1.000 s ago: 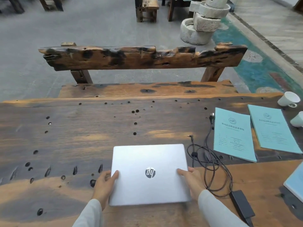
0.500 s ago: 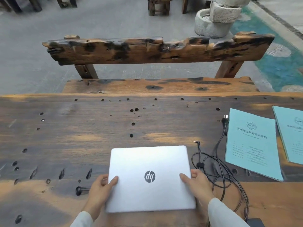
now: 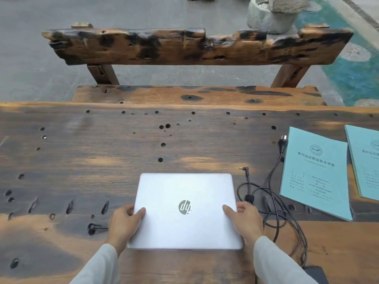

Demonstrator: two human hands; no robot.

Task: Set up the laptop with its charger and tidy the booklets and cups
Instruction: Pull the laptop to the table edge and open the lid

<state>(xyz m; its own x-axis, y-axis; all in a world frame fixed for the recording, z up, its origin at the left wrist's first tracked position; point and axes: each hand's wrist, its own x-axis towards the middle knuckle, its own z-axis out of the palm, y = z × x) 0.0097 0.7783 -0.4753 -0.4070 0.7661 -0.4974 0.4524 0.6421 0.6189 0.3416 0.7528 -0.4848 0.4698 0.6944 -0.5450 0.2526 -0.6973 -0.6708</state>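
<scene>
A closed silver laptop [image 3: 184, 193] lies flat on the dark wooden table [image 3: 102, 156], near its front edge. My left hand [image 3: 124, 224] grips its left side, thumb on the lid. My right hand [image 3: 245, 220] grips the right side the same way. Just right of the laptop lies the black charger cable [image 3: 274, 214] in loose loops, its barrel plug [image 3: 244, 169] pointing left and its wall plug [image 3: 283, 143] further back. The charger brick [image 3: 316, 273] shows at the bottom right edge. Two light blue booklets [image 3: 315, 173] [image 3: 367, 160] lie flat at the right. No cups are in view.
A rough wooden bench [image 3: 196, 95] with a backrest [image 3: 194, 47] stands against the table's far edge. Stone basins [image 3: 270, 15] sit on the floor beyond it. The tabletop has several small holes.
The camera has swung left and closer, so the cups have left the view. Both hands have stayed on the laptop's sides and the laptop remains closed in about the same place.
</scene>
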